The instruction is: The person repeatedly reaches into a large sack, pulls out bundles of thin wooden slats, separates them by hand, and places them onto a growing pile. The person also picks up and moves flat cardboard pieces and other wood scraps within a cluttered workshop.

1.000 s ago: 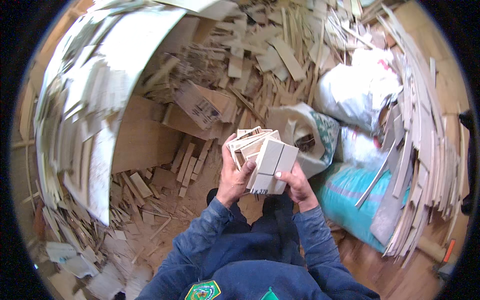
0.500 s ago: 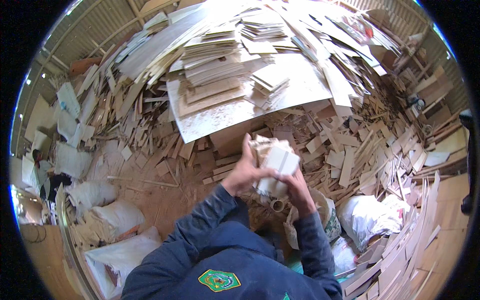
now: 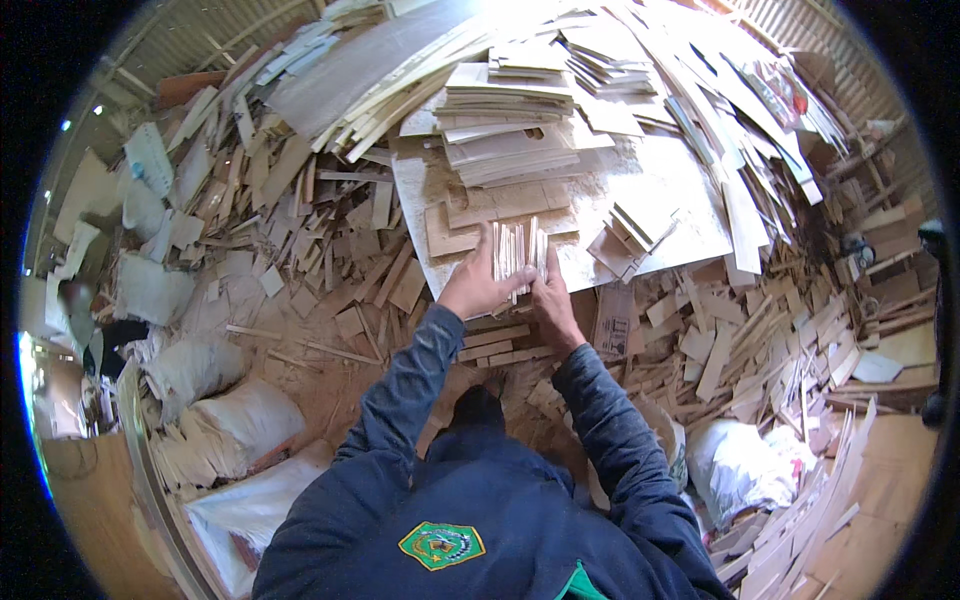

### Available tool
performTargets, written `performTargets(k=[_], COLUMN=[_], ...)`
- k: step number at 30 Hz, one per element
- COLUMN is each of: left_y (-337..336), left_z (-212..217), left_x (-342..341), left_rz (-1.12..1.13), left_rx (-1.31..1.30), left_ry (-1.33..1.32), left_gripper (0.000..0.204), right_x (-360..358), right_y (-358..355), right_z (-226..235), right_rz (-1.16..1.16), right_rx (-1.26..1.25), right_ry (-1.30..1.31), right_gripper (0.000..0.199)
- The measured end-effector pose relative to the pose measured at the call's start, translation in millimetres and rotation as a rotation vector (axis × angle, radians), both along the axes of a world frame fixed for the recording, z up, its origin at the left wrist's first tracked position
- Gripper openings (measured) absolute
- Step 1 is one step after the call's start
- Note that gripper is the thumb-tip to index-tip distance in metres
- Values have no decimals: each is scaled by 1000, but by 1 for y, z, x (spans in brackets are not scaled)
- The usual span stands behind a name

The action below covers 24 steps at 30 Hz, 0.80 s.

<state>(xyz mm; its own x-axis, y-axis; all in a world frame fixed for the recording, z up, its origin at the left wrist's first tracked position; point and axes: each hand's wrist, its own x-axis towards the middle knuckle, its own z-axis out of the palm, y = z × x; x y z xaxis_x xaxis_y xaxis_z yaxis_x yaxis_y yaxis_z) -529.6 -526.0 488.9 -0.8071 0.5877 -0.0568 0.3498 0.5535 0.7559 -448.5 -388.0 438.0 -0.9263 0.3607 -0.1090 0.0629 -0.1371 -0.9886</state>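
Between my two hands is a bundle of small thin wood pieces (image 3: 516, 250), standing on edge with their narrow sides facing up. My left hand (image 3: 480, 280) closes on the bundle's left side, its thumb across the near end. From the right, my right hand (image 3: 553, 305) presses against the other side. Both hands are over the near edge of a white board (image 3: 690, 235), close to flat wooden panels (image 3: 470, 205) lying on it. Whether the bundle rests on the board, I cannot tell.
Stacked thin boards (image 3: 505, 110) rise on the white board's far part, and a small stack (image 3: 632, 240) sits to its right. Scrap wood (image 3: 280, 190) heaps around it. White sacks (image 3: 230, 425) lie at the left, and a white plastic bag (image 3: 745, 465) at the right.
Both hands have moved forward with the wood pieces, from near my body to the white board's near edge. The bundle has turned, so its edges now show instead of a broad face.
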Motion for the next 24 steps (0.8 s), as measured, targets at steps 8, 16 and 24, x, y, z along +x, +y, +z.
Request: performTargets(k=[8, 16, 24], left_y=[-25, -26, -26], left_z=[-34, -21, -24], left_x=[-23, -26, -25], left_rz=[-31, -42, -25], left_rx=[307, 421, 450], left_ry=[-289, -322, -418], left_gripper=[80, 84, 88], right_x=[4, 5, 11], right_y=[-4, -4, -6], right_z=[9, 12, 15], right_rz=[71, -17, -96], right_rx=[-229, -26, 27], right_ry=[-12, -203, -110], right_gripper=[50, 47, 40])
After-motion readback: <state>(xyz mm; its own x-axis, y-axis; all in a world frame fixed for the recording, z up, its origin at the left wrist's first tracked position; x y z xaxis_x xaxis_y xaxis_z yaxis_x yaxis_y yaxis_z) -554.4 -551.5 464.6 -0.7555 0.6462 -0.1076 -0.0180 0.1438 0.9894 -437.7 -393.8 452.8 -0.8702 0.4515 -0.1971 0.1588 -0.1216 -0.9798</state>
